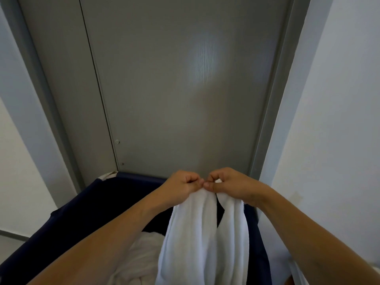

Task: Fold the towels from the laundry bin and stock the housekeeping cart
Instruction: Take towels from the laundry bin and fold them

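Left hand [181, 187] & right hand [228, 185] pinch white towel [197, 239], bottom cut off, hiding bin [82, 212] contents.

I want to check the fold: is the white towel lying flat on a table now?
No, the white towel hangs in the air above the dark laundry bin, pinched at its top by the left hand and right hand.

Left hand [181, 186] and right hand [228, 184] pinch a white towel [203, 239] above the dark laundry bin [86, 206].
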